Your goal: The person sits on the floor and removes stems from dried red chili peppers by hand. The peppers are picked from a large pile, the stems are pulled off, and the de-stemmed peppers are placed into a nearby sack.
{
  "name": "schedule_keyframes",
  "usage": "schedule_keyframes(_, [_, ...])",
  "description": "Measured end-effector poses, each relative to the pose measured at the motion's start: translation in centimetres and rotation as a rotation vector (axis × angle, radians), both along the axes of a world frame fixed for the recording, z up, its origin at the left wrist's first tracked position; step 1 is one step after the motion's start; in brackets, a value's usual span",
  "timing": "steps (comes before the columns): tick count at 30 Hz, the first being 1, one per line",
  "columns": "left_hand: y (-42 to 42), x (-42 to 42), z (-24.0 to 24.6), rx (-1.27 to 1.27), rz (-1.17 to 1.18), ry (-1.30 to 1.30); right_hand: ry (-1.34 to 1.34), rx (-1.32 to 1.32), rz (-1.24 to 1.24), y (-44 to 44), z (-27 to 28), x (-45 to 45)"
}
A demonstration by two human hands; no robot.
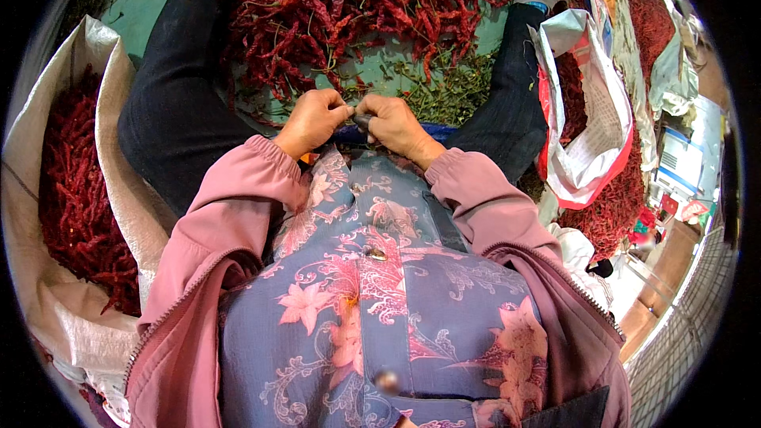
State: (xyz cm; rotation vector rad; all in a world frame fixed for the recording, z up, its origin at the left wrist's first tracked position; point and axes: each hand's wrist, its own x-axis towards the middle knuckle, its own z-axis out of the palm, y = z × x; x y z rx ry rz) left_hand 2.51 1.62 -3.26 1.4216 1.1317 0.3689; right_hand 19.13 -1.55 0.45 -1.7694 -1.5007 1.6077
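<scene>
My left hand (318,119) and my right hand (395,125) meet in front of my lap, thumbs and fingertips almost touching. The left fingers are pinched together; whether something small is between them cannot be told. A small dark object (361,121), its kind unclear, is at the right hand's thumb and fingers. Just beyond my hands lies a heap of dried red chili peppers (357,12), many with stems, on a green surface (339,80). A pile of loose green-brown chili stems (443,92) is spread beyond the right hand, towards my right leg.
A white woven sack (113,131) of dried red chilies stands open at my left. An open red-and-white sack (606,166) stands beside my right leg, with more chilies (612,220) around it. My dark-trousered legs (184,71) flank the heap. A wire mesh (684,321) runs along the far right.
</scene>
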Motion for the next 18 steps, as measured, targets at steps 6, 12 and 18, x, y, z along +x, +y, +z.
schedule_keyframes(6, [-0.9, 0.4, 0.9, 0.487, -0.037, 0.051, -0.216, 0.005, -0.020, 0.6, -2.6, 0.3])
schedule_keyframes(12, [0.6, -0.4, 1.6, -0.449, 0.300, -0.507, -0.676, 0.289, 0.229, 1.0, -2.8, 1.6])
schedule_keyframes(18, [0.9, -0.5, 1.2, -0.696, 0.480, -0.580, -0.709, 0.360, 0.141, 3.6, -4.3, 0.7])
